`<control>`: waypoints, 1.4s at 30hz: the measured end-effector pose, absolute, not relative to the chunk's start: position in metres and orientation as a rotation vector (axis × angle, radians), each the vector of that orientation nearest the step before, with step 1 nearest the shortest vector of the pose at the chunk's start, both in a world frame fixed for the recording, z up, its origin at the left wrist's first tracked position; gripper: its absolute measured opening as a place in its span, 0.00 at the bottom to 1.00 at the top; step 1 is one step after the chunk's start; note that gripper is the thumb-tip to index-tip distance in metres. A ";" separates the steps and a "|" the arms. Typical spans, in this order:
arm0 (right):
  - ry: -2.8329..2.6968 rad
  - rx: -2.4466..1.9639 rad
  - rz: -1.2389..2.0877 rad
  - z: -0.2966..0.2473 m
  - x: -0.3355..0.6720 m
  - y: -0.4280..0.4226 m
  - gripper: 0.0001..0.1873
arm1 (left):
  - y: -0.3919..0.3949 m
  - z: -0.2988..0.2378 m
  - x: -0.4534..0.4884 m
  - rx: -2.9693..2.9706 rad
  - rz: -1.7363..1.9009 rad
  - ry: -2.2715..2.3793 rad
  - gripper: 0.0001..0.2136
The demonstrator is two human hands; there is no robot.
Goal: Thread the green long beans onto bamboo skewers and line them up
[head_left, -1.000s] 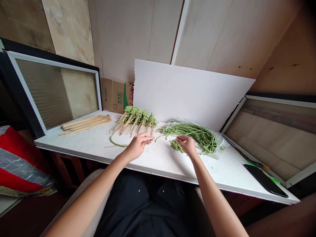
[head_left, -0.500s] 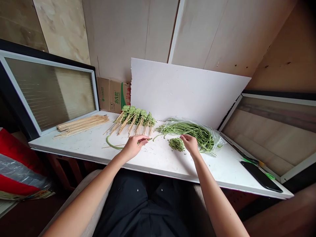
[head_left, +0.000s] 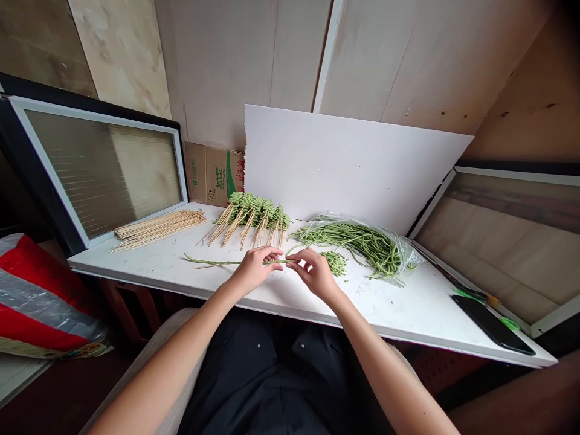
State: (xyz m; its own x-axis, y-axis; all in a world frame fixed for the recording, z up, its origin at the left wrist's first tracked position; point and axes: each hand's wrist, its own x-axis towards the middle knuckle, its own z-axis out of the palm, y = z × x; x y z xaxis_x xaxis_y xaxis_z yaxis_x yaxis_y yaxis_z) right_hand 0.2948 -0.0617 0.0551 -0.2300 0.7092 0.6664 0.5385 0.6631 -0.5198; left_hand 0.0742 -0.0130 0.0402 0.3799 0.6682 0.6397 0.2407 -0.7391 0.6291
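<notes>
A long green bean (head_left: 222, 263) stretches across the front of the table, held between both hands. My left hand (head_left: 256, 266) pinches it near its middle, and its tail runs out to the left over a thin stick. My right hand (head_left: 315, 273) grips the bean's right part, close to the left fingers. Just beyond my right hand lies a small pile of short cut bean pieces (head_left: 334, 263). Behind it, a clear plastic bag (head_left: 401, 244) holds many long beans (head_left: 357, 241). Skewers threaded with bean pieces (head_left: 258, 210) are stacked behind my left hand.
Bare wooden skewers (head_left: 158, 228) lie in a bundle at the table's left. A black phone (head_left: 492, 323) rests near the right edge, beside a green ring-shaped item (head_left: 510, 324). A cardboard box (head_left: 211, 175) and a white board (head_left: 353, 166) stand at the back.
My right hand has moved left from the pile of cut pieces and now grips the bean beside my left hand. The bean's curved tail has straightened out to the left.
</notes>
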 end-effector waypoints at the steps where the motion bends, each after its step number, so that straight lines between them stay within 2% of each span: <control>1: -1.906 -0.976 0.205 0.056 0.297 -0.061 0.16 | -0.013 0.041 0.074 2.225 1.312 0.790 0.10; 5: -1.979 -0.966 0.101 0.060 0.300 -0.063 0.14 | -0.014 0.043 0.072 2.316 1.320 0.794 0.04; 11: -2.063 -0.852 -0.168 0.058 0.295 -0.065 0.08 | -0.021 0.047 0.073 2.450 1.325 0.727 0.07; 16: -1.984 -0.818 -0.197 0.055 0.293 -0.064 0.07 | -0.026 0.051 0.075 2.444 1.352 0.717 0.06; 23: -1.735 -0.806 0.077 0.046 0.280 -0.066 0.08 | -0.031 0.054 0.079 2.281 1.388 0.650 0.10; 29: -1.538 -0.872 0.504 0.035 0.276 -0.063 0.06 | -0.031 0.050 0.081 2.151 1.404 0.616 0.10; 32: -1.434 -0.859 0.734 0.030 0.275 -0.059 0.09 | -0.028 0.048 0.081 2.143 1.394 0.595 0.10; 35: -1.294 -0.864 0.817 0.031 0.282 -0.053 0.13 | -0.023 0.047 0.077 2.120 1.385 0.624 0.08; 39: -1.430 -1.055 0.580 0.033 0.307 -0.041 0.16 | -0.015 0.046 0.069 2.113 1.407 0.730 0.03; 42: -1.780 -1.261 0.246 0.026 0.325 -0.033 0.12 | -0.012 0.045 0.067 2.186 1.383 0.738 0.06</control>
State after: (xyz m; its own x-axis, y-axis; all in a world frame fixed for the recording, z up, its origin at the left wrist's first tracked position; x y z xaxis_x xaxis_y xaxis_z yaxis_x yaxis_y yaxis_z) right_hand 0.3250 -0.0327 0.0261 -0.0617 0.8291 0.5557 0.6470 0.4572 -0.6102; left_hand 0.0671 -0.0116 0.0447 0.3548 0.6478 0.6741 0.1988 -0.7568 0.6227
